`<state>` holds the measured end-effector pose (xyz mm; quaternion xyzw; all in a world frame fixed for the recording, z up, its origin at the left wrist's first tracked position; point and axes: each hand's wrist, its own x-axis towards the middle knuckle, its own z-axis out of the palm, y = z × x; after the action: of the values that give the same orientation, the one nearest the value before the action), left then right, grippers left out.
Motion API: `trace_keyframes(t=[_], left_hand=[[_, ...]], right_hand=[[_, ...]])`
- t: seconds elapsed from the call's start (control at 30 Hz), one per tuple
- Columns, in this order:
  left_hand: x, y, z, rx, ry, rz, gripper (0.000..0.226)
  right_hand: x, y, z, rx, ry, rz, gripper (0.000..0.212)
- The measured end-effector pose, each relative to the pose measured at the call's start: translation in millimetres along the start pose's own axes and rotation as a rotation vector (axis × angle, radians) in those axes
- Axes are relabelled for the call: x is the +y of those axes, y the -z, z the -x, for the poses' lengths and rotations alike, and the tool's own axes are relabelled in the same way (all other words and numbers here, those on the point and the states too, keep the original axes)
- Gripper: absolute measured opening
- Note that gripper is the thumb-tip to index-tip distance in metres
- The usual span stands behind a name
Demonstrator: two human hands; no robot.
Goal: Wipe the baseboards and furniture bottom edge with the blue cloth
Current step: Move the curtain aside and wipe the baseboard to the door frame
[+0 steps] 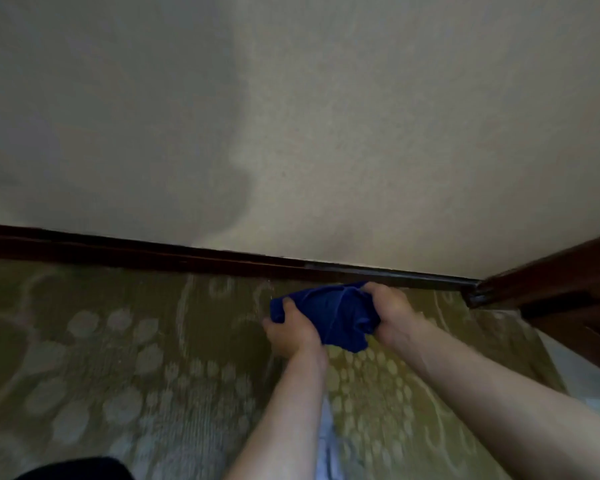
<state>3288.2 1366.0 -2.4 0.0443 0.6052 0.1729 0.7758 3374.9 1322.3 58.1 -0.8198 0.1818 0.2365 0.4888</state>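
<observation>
Blue cloth (329, 317) bunched, part of it covered by left hand (290, 332) and right hand (390, 315); fingertips buried in folds, not countable. Baseboard (187, 256) cut by frame edge at 9 o'clock. Dark wood furniture (561, 282) cut off at 3 o'clock, type unclear. Carpet (118, 358) pattern motion-blurred. Dark shape (73, 469) at 7 o'clock cropped, unidentifiable. Both forearms run out the bottom edge.

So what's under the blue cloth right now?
The patterned carpet lies under the blue cloth, which the left hand and right hand grip. The patch directly beneath is covered.
</observation>
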Motion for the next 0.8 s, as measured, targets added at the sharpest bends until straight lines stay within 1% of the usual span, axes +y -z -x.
trace_keyframes(t=[0.03, 0.07, 0.13, 0.2, 0.23, 0.3, 0.37, 0.43, 0.5, 0.6, 0.67, 0.7, 0.73, 0.77, 0.8], left_hand=[[-3.9, -1.4, -1.2, 0.012, -0.05, -0.051, 0.039], [-4.8, -2.5, -3.5, 0.026, -0.115, -0.12, 0.03], [-3.5, -4.4, -16.2, 0.051, -0.269, -0.319, 0.021], [0.8, -6.5, -32.5, 0.06, -0.413, -0.474, 0.016], [2.8, -7.5, -40.2, 0.052, -0.474, -0.504, 0.015], [5.6, -8.5, -48.8, 0.036, -0.54, -0.548, 0.018], [7.0, -8.7, -60.0, 0.061, -0.591, -0.654, 0.03], [11.5, -7.0, -73.8, 0.159, -0.621, -0.786, 0.044], [25.5, -5.8, -83.6, 0.309, -0.689, -0.903, 0.047], [65.7, 11.5, -96.2, 0.587, -0.885, -1.067, 0.054], [86.6, 22.3, -95.6, 0.758, -0.944, -1.064, 0.057], [86.8, 24.9, -93.1, 0.838, -0.986, -1.034, 0.057], [77.7, 22.3, -86.3, 0.866, -0.993, -1.08, 0.055], [63.0, 15.0, -79.3, 0.808, -0.989, -1.119, 0.053], [43.9, 4.8, -71.5, 0.65, -0.942, -1.131, 0.053]], right_hand=[[1.2, 6.1, -7.8, 0.004, -0.015, -0.02, 0.007], [4.2, 9.1, -17.0, -0.004, -0.038, -0.041, 0.01], [11.6, 7.7, -36.7, -0.064, -0.082, -0.075, 0.019], [18.4, 0.7, -58.2, -0.131, -0.135, -0.088, 0.022], [21.1, -3.6, -69.7, -0.166, -0.168, -0.094, 0.023], [26.4, -11.9, -93.9, -0.24, -0.238, -0.15, 0.027], [29.9, -19.2, -120.7, -0.296, -0.288, -0.203, 0.027], [33.7, -25.7, -148.2, -0.326, -0.322, -0.283, 0.026], [34.4, -32.2, -170.1, -0.373, -0.354, -0.371, 0.024], [37.8, -38.5, -187.4, -0.404, -0.414, -0.491, 0.033], [41.4, -37.1, -190.9, -0.414, -0.428, -0.526, 0.036], [44.0, -36.9, -191.3, -0.417, -0.431, -0.53, 0.036], [47.3, -37.9, -191.5, -0.424, -0.444, -0.532, 0.037], [49.9, -40.0, -190.2, -0.434, -0.461, -0.534, 0.037], [52.0, -41.5, -187.4, -0.442, -0.473, -0.525, 0.038]])
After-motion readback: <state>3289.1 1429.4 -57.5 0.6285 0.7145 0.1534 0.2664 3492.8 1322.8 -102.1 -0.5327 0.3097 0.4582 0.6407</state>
